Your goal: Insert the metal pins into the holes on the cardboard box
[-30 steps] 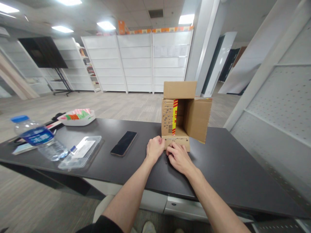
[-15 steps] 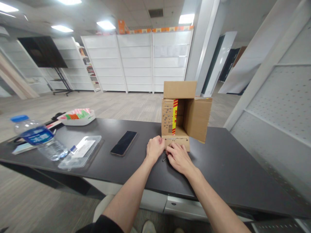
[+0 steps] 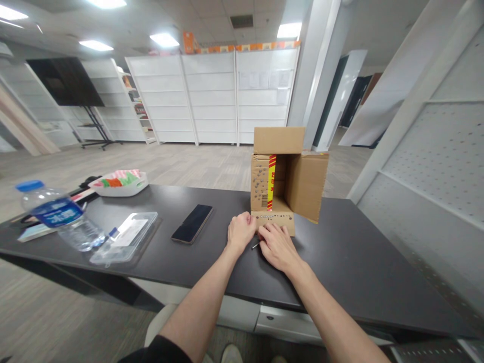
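A cardboard box [image 3: 260, 184] stands on the dark desk with its open side toward me. Its lower flap [image 3: 285, 229] slopes down in front and carries a row of small holes and metal studs. Curled at that flap's left edge, my left hand [image 3: 241, 232] is closed and pinches it. My right hand [image 3: 278, 245] is bent over the front of the flap, fingers closed. From beneath it a thin metal rod [image 3: 255, 246] juts out to the left; the rest of the rod is hidden by the palm. Small metal studs also dot the box's left front panel.
Left of my hands lies a black phone [image 3: 192, 223]. Farther left are a clear plastic case [image 3: 128, 237], a water bottle [image 3: 62, 214] and a white basket [image 3: 121, 189] with colourful contents. The box's right flap [image 3: 312, 186] sticks out over the desk [image 3: 363, 257].
The metal rod under my right hand has tilted and shifted slightly. Both hands and the box stay almost where they were; the view has moved a touch.
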The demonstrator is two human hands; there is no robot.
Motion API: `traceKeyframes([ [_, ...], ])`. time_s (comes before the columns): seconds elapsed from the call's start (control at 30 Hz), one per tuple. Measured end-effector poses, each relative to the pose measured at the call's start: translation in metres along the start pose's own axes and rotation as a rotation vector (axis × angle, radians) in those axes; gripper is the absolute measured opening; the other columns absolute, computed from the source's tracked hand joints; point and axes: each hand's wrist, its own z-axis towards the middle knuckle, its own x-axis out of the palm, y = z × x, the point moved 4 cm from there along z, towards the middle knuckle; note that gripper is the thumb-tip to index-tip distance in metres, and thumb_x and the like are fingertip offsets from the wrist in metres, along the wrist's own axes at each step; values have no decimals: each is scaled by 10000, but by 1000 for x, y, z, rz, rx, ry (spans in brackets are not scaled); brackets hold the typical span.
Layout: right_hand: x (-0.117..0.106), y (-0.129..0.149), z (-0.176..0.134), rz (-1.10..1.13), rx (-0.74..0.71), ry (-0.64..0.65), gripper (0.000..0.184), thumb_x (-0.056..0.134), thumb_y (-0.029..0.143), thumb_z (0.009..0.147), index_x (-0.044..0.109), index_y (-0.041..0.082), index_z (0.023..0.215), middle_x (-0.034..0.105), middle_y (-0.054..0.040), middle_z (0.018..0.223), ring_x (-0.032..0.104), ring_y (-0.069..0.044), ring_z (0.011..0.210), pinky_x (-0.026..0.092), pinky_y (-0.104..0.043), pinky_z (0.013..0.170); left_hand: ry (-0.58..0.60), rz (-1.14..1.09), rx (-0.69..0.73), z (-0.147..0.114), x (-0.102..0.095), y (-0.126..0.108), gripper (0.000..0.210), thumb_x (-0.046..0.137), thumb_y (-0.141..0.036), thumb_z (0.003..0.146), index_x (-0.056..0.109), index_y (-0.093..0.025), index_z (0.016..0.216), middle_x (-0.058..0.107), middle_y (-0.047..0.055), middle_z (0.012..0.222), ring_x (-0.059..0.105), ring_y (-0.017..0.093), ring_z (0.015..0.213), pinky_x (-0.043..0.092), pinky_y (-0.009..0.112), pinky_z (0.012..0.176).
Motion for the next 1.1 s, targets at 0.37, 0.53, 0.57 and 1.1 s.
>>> traceKeyframes([
  [0.37, 2, -6, 2, 62, 43, -106, 80, 462, 151, 814, 515, 210, 825, 526, -31, 879, 470, -195, 864, 284, -310, 743, 11, 23, -1, 1, 4, 3, 261, 423, -311, 857, 601, -209, 696, 647, 52, 688, 540, 151, 608, 256, 265, 569],
  [0.53, 2, -11, 2, 86, 68, -169, 79, 465, 161, 832, 529, 207, 836, 539, -41, 890, 485, -201, 879, 291, -311, 748, 2, 11, 1, 1, 2, 2, 257, 427, -305, 854, 592, -210, 682, 636, 42, 662, 538, 151, 598, 259, 267, 569],
  [0.57, 2, -12, 2, 87, 68, -179, 81, 466, 159, 833, 530, 208, 837, 544, -42, 893, 488, -202, 883, 291, -312, 750, -1, 8, 0, 1, 2, 2, 256, 430, -304, 852, 587, -210, 674, 634, 42, 659, 535, 150, 597, 259, 267, 569],
  [1.1, 2, -28, 2, 205, 225, -344, 48, 438, 207, 829, 485, 196, 826, 577, -46, 765, 526, -197, 741, 347, -296, 698, -3, -27, -4, 0, 1, 1, 262, 420, -307, 843, 539, -213, 630, 603, 34, 629, 511, 145, 586, 252, 261, 569],
])
